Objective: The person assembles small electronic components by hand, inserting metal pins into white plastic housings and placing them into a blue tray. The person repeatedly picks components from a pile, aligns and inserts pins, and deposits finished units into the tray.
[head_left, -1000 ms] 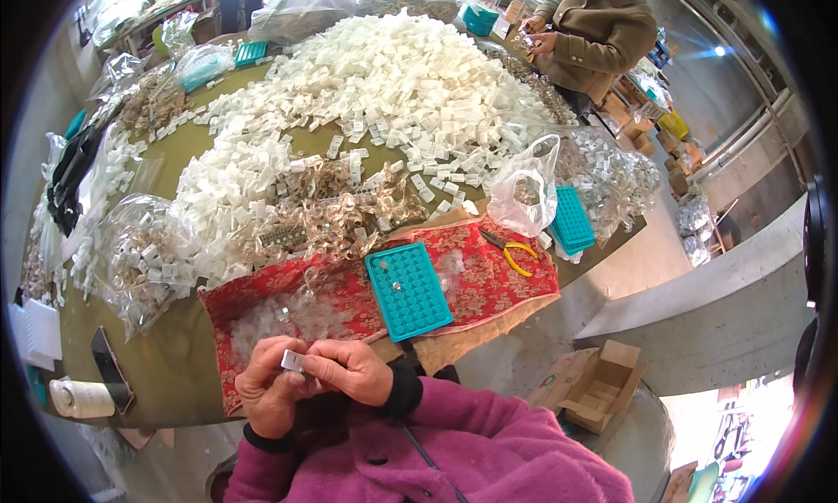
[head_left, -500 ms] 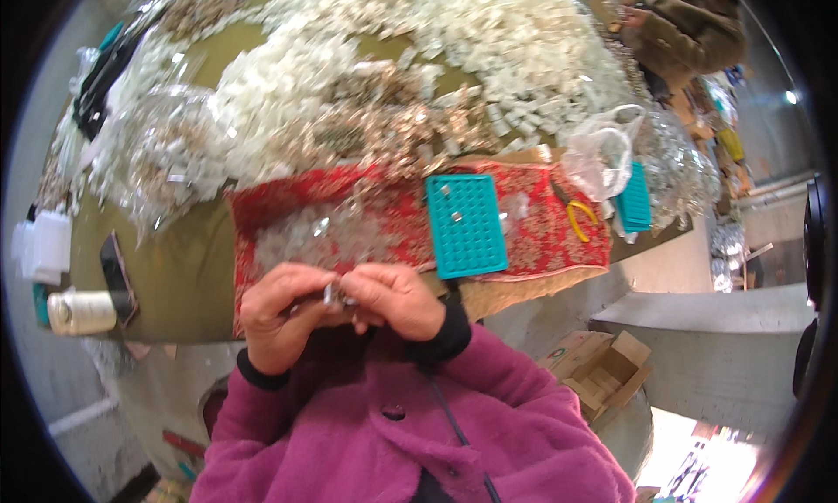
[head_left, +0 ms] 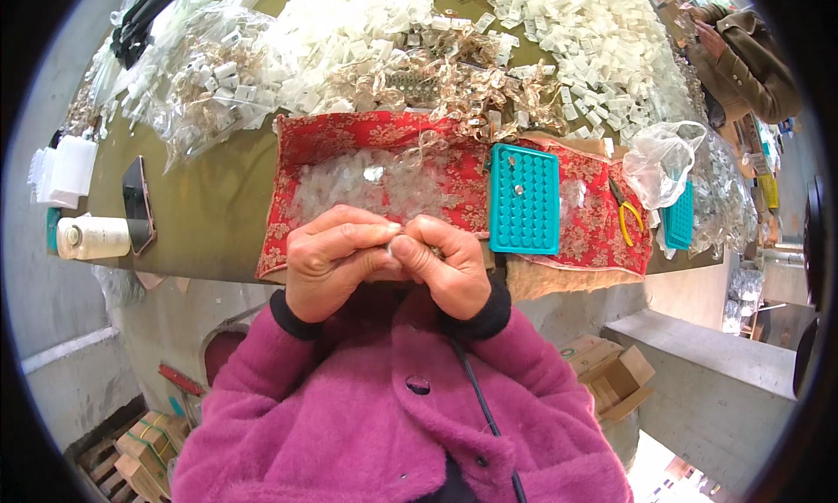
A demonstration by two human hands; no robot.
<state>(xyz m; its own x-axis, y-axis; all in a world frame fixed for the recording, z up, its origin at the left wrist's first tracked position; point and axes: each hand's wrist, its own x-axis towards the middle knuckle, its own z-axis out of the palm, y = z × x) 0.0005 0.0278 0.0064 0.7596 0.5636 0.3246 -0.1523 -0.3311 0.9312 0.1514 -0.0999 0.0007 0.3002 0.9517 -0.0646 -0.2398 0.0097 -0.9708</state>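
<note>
In front of my chest, at the near edge of the red cloth (head_left: pixel 336 136), my two hands meet at the fingertips. My left hand (head_left: pixel 336 257) is closed in a pinch, thumb against fingers. Beside it, my right hand (head_left: pixel 449 267) is closed the same way, its thumb touching the left fingertips. A tiny pale bit shows between them, too covered to name. Crumpled clear plastic scraps (head_left: pixel 349 184) lie on the cloth just beyond. To the right of my right hand lies a teal tray (head_left: pixel 524 232) with rows of small pockets, holding a couple of small silvery pieces.
Yellow-handled pliers (head_left: pixel 628 223) and a clear plastic bag (head_left: pixel 661 158) lie right of the tray. Heaps of small whitish pieces (head_left: pixel 602 58) cover the far table. A phone (head_left: pixel 137 204) and white bottle (head_left: pixel 94 237) stand left. Another person's brown sleeve (head_left: pixel 751 66) is far right.
The view has shifted, so the table sits lower and farther right in sight. The silvery piece that showed between my fingertips is now mostly covered by them.
</note>
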